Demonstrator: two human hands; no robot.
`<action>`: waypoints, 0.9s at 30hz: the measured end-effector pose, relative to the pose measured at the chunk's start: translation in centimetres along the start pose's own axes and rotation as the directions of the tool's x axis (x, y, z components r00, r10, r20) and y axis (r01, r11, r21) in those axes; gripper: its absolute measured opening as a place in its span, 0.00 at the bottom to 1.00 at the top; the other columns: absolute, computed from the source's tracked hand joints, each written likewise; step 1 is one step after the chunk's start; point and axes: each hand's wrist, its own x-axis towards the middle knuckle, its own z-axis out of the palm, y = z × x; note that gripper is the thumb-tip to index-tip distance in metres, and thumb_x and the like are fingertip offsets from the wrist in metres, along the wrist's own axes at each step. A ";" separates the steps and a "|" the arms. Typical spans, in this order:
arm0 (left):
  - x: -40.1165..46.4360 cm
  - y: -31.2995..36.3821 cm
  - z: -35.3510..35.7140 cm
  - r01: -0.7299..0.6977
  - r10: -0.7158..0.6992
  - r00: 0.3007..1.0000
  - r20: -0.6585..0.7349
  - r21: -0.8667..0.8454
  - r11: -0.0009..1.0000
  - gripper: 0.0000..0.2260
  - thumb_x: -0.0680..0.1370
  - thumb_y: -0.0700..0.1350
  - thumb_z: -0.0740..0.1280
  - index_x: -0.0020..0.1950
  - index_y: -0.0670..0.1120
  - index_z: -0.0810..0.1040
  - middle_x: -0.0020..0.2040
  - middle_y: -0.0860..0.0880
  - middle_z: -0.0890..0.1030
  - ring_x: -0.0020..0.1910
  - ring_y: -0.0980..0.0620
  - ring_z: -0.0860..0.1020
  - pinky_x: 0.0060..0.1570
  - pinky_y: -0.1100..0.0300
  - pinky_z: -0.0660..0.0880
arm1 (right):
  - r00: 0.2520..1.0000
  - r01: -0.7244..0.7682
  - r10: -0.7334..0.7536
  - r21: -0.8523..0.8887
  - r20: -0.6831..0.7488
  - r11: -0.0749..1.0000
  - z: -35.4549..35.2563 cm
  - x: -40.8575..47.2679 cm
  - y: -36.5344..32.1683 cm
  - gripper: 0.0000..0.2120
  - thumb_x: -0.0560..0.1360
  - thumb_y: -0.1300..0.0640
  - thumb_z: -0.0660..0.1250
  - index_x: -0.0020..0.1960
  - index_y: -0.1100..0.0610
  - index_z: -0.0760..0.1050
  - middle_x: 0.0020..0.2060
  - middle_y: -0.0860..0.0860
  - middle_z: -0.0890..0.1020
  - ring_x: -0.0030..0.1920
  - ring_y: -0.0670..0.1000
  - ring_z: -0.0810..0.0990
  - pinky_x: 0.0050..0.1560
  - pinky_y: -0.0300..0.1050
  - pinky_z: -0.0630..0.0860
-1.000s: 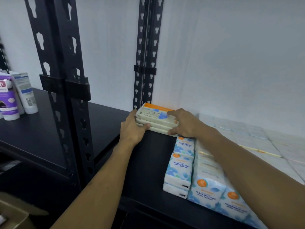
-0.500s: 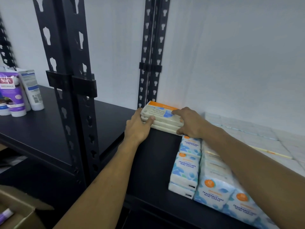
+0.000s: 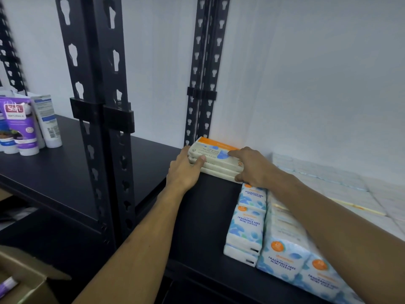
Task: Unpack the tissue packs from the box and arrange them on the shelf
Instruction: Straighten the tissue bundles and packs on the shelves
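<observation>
Head view, only cam. Stack of three flat facial tissue packs [image 3: 215, 160] sits at frame centre, on the black shelf [image 3: 203, 216], pushed into the back corner against the white wall [image 3: 306, 73] and just beside the rear slotted upright [image 3: 203, 84]. Top pack has an orange band along its far edge.

Left hand [image 3: 184, 171] is on the stack's left end: thumb curled over the front face, the other fingers hidden behind the end, so it grips the stack. Right hand [image 3: 252, 166] lies over the stack's right end, index finger stretched flat across the top pack, thumb down at the front lower edge near the shelf board; it holds that end between finger and thumb.

Lower right of frame: rows of blue-and-white mini tissue packs [image 3: 247, 227] stand on the same shelf, touching each other, nearest one just below the right wrist. More pale packs fill the shelf to the right, blurred.

Front slotted upright [image 3: 98, 106] runs top to bottom, left of centre. Far left: purple tube [image 3: 20, 126] and a white tube [image 3: 47, 121] stand upright on the neighbouring shelf. Bottom-left corner: open cardboard box [image 3: 24, 279], flap up, contents mostly out of view.
</observation>
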 end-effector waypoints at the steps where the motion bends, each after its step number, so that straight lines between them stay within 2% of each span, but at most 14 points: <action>1: 0.0 0.0 0.0 0.001 -0.001 1.000 -0.001 0.003 1.000 0.22 0.81 0.59 0.65 0.73 0.55 0.69 0.66 0.52 0.79 0.66 0.47 0.76 0.64 0.43 0.76 | 1.000 -0.001 0.001 0.002 -0.001 1.000 0.0 0.0 0.0 0.39 0.73 0.60 0.76 0.79 0.52 0.62 0.67 0.57 0.72 0.64 0.57 0.74 0.62 0.43 0.69; 12: -0.2 0.3 -0.2 -0.006 0.006 1.000 -0.003 0.036 0.999 0.24 0.82 0.59 0.63 0.76 0.53 0.67 0.68 0.50 0.78 0.67 0.46 0.76 0.64 0.43 0.75 | 1.000 0.006 -0.006 0.041 -0.013 0.999 0.0 0.0 0.1 0.37 0.73 0.61 0.75 0.78 0.51 0.64 0.70 0.56 0.72 0.67 0.56 0.73 0.65 0.44 0.70; 15: -0.5 0.5 -0.4 -0.011 0.010 1.000 0.006 0.044 0.999 0.24 0.82 0.59 0.63 0.76 0.54 0.66 0.67 0.51 0.78 0.67 0.46 0.76 0.64 0.41 0.75 | 1.000 -0.002 0.003 0.052 -0.020 0.999 0.1 0.0 0.0 0.37 0.73 0.62 0.75 0.78 0.51 0.65 0.70 0.56 0.72 0.66 0.56 0.74 0.63 0.43 0.71; 24: -0.7 0.8 -0.4 -0.023 0.023 1.000 0.002 0.077 0.997 0.24 0.82 0.59 0.63 0.76 0.54 0.67 0.68 0.51 0.79 0.67 0.46 0.77 0.65 0.44 0.75 | 0.998 -0.039 0.045 0.131 -0.040 0.991 0.3 0.3 0.4 0.36 0.72 0.62 0.76 0.77 0.50 0.67 0.71 0.55 0.72 0.64 0.55 0.76 0.59 0.43 0.75; 27: -0.4 0.7 -0.2 -0.024 0.025 1.000 -0.006 0.080 0.996 0.26 0.82 0.60 0.63 0.78 0.55 0.66 0.69 0.50 0.78 0.68 0.45 0.76 0.67 0.42 0.74 | 0.998 -0.036 0.042 0.132 -0.041 0.991 0.1 0.3 0.5 0.36 0.72 0.61 0.77 0.77 0.50 0.68 0.72 0.55 0.72 0.66 0.55 0.75 0.61 0.43 0.74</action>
